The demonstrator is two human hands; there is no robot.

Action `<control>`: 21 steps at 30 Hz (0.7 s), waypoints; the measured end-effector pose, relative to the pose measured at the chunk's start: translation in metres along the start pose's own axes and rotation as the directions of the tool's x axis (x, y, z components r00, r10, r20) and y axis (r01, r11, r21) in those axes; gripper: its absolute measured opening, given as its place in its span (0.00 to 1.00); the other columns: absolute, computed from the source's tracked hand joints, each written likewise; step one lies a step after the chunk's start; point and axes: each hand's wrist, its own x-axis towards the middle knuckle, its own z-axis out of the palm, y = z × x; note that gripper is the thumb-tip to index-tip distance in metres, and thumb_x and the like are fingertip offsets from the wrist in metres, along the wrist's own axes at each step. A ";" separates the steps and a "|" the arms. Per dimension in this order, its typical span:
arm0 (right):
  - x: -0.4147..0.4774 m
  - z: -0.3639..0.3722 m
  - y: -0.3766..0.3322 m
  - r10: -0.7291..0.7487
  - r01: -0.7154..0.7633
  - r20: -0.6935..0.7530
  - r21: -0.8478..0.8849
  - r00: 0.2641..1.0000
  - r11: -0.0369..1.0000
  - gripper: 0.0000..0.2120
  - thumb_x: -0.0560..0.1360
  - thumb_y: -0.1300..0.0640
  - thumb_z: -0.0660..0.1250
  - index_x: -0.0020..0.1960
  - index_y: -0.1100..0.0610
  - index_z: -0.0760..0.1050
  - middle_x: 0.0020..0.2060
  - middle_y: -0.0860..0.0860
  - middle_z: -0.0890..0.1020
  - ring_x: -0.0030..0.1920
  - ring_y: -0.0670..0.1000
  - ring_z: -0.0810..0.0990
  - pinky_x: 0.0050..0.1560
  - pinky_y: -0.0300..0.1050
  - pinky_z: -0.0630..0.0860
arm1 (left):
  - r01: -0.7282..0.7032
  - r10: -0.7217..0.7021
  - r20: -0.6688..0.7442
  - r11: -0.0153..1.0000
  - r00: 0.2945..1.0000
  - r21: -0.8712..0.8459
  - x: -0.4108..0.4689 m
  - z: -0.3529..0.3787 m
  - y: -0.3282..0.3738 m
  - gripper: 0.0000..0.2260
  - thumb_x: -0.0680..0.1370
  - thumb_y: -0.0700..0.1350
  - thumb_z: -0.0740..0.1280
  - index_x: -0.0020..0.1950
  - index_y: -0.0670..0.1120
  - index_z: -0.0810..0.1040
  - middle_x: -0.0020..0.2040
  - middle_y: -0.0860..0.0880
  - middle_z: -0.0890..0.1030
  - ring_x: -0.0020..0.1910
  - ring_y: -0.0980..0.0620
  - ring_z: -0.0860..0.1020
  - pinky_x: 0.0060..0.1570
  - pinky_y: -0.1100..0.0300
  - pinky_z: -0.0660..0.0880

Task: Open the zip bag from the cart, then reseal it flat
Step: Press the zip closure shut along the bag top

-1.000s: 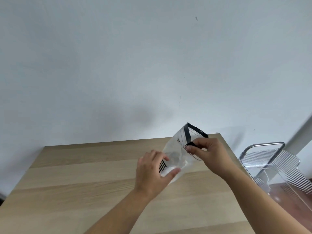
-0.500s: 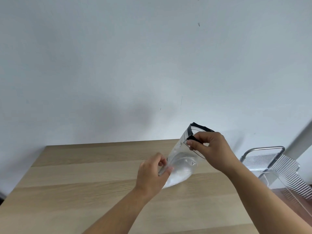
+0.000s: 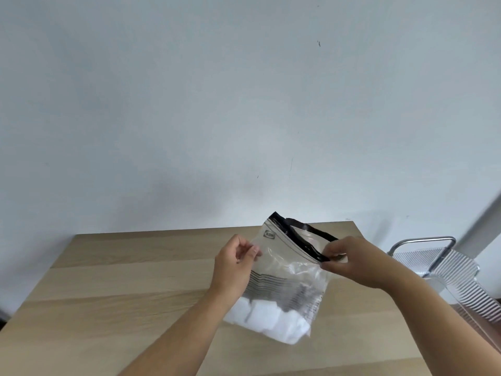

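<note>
Clear plastic zip bag with black zip strip (image 3: 282, 270) sits between your hands on the pale wooden tabletop (image 3: 108, 294), white padding at its bottom. Your left hand (image 3: 235, 264) pinches the bag's near side edge; your right hand (image 3: 349, 260) pinches the black strip's end. Strip mouth gapes beyond your right fingers. Risks: trapped air bulging the bag, or the tracks misaligning if you press unevenly, leaving the seal partial.
</note>
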 end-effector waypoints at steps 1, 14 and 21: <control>0.001 0.002 0.001 0.019 -0.019 -0.010 -0.018 1.000 1.000 0.04 0.72 0.53 0.70 0.39 0.51 0.81 0.38 0.47 0.84 0.44 0.46 0.81 0.51 0.48 0.77 | 0.005 -0.005 -0.003 1.000 1.000 -0.002 0.000 -0.002 -0.001 0.08 0.76 0.38 0.66 0.37 0.45 0.73 0.34 0.53 0.84 0.36 0.58 0.81 0.40 0.67 0.76; 0.013 0.015 -0.013 -0.024 0.048 -0.167 0.141 0.986 0.989 0.13 0.74 0.53 0.68 0.31 0.45 0.75 0.25 0.43 0.81 0.22 0.42 0.68 0.25 0.32 0.65 | 0.119 -0.120 -0.003 0.981 0.993 -0.152 -0.003 -0.015 -0.017 0.04 0.76 0.39 0.67 0.41 0.42 0.77 0.29 0.53 0.80 0.31 0.55 0.76 0.34 0.64 0.76; 0.015 0.013 -0.010 -0.044 0.054 -0.159 0.060 0.986 0.997 0.14 0.70 0.46 0.71 0.30 0.51 0.75 0.26 0.49 0.79 0.29 0.47 0.73 0.35 0.42 0.69 | 0.175 -0.164 0.097 0.977 0.982 -0.123 -0.009 -0.026 -0.027 0.06 0.71 0.43 0.73 0.36 0.48 0.77 0.29 0.54 0.79 0.33 0.56 0.76 0.38 0.64 0.76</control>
